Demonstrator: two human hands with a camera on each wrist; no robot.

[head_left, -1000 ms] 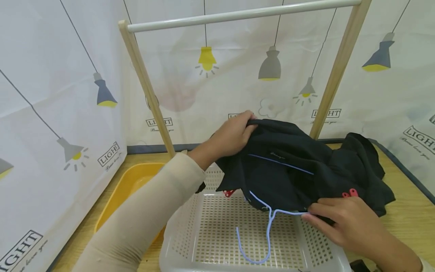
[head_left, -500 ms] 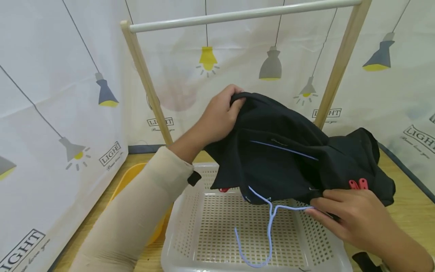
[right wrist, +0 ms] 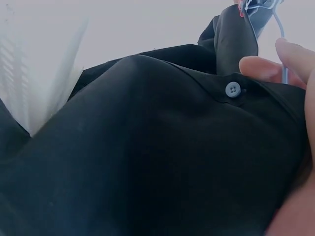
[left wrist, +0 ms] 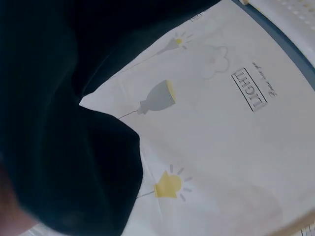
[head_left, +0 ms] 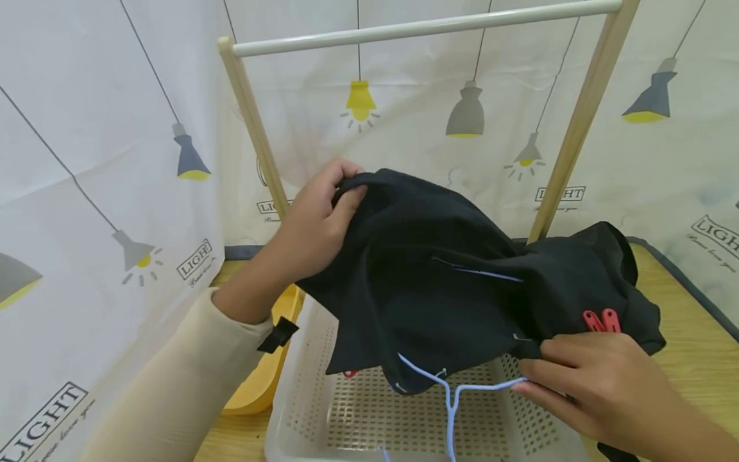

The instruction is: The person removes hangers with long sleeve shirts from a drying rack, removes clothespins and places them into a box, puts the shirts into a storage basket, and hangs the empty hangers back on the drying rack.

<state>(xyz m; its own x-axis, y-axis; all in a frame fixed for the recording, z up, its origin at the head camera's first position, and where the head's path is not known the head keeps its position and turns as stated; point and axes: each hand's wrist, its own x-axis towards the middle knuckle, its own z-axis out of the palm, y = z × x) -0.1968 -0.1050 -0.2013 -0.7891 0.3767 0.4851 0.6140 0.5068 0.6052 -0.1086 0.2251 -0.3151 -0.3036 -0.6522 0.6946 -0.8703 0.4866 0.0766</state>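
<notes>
A black buttoned garment (head_left: 433, 314) hangs bunched over the basket on a light blue wire hanger (head_left: 451, 410). The hanger's hook points toward the front edge in the head view. My left hand (head_left: 314, 224) grips the garment's upper edge at the left and holds it raised, thumb in front. At the right, my right hand (head_left: 600, 378) pinches the hanger's arm together with the cloth. Red clips (head_left: 609, 319) stick up just behind those fingers. The right wrist view shows a grey button (right wrist: 233, 89) close to the right fingertips. Dark cloth covers much of the left wrist view.
A white perforated basket (head_left: 277, 417) stands below the garment. To its left is a yellow tray (head_left: 251, 396), partly behind the left sleeve. A rack with a white rail (head_left: 427, 27) and wooden posts rises behind, before a lamp-patterned backdrop (head_left: 404, 96).
My left hand has moved left, rising and then dipping slightly, pulling the garment's edge out to the left. My right hand keeps its pinch on the hanger, which has shifted slightly toward the front.
</notes>
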